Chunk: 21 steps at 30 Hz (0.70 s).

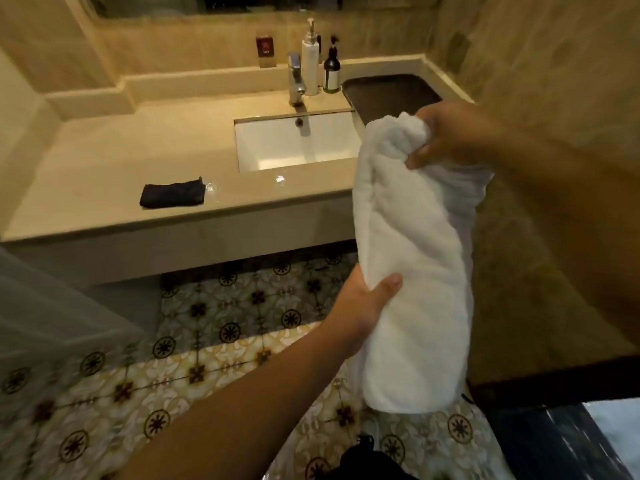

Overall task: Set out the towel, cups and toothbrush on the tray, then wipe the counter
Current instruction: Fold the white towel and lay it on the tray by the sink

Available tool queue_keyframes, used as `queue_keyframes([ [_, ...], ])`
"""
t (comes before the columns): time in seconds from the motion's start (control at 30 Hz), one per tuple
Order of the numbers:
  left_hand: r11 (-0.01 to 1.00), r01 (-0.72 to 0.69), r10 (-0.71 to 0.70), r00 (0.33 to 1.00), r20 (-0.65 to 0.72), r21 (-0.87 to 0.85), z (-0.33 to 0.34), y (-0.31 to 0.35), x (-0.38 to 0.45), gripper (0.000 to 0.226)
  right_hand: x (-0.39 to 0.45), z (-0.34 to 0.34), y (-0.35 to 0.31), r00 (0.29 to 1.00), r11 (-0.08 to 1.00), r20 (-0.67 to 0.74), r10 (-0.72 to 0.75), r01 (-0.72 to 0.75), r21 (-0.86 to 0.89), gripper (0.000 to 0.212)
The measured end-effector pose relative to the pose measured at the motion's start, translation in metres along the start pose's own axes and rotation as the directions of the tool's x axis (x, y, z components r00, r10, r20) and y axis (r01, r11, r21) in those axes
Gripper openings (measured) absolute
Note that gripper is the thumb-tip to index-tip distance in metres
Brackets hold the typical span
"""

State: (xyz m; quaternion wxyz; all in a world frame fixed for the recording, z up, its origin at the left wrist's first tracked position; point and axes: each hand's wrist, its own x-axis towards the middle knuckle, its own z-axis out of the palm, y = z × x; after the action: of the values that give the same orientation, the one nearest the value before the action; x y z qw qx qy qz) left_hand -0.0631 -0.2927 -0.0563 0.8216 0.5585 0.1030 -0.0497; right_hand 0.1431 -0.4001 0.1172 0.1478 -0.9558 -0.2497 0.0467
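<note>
A thick white towel, folded lengthwise into a long roll, hangs in the air in front of the counter's right end. My right hand grips its top end and my left hand holds its left side lower down. Behind the towel's top, a dark rectangular tray lies on the counter's far right corner, with nothing visible in it. A small dark cloth lies flat on the beige counter near its front edge. No cups or toothbrush are in view.
A white sink is sunk into the counter, with a chrome tap behind it. A white pump bottle and a dark pump bottle stand beside the tap. Patterned floor tiles lie below. Walls close in on both sides.
</note>
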Motion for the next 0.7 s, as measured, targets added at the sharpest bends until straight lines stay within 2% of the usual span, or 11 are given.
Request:
queue_keyframes([
  [0.1, 1.0, -0.002, 0.002, 1.0, -0.028, -0.003, 0.022, 0.007, 0.054, 0.043, 0.048, -0.015, 0.032, 1.0, 0.999, 0.014, -0.013, 0.013, -0.03, 0.042],
  [0.3, 0.999, -0.015, 0.016, 1.0, 0.012, -0.036, 0.04, 0.025, 0.148, 0.041, 0.135, -0.031, 0.079, 0.998, 0.998, 0.054, -0.026, 0.029, -0.059, 0.038],
  [0.47, 0.999, -0.01, 0.013, 0.996, 0.091, -0.03, 0.041, 0.037, 0.24, 0.043, 0.212, -0.039, 0.121, 0.999, 0.996, 0.041, 0.02, -0.017, -0.092, 0.053],
  [0.57, 1.0, 0.019, -0.02, 0.996, 0.092, 0.009, 0.043, 0.046, 0.297, 0.054, 0.257, -0.043, 0.15, 0.997, 0.989, 0.031, 0.077, -0.073, -0.126, 0.06],
  [0.7, 0.999, 0.043, -0.044, 0.991, 0.128, 0.015, 0.047, 0.056, 0.362, 0.069, 0.314, -0.046, 0.18, 0.994, 0.987, 0.036, 0.106, -0.101, -0.128, 0.059],
])
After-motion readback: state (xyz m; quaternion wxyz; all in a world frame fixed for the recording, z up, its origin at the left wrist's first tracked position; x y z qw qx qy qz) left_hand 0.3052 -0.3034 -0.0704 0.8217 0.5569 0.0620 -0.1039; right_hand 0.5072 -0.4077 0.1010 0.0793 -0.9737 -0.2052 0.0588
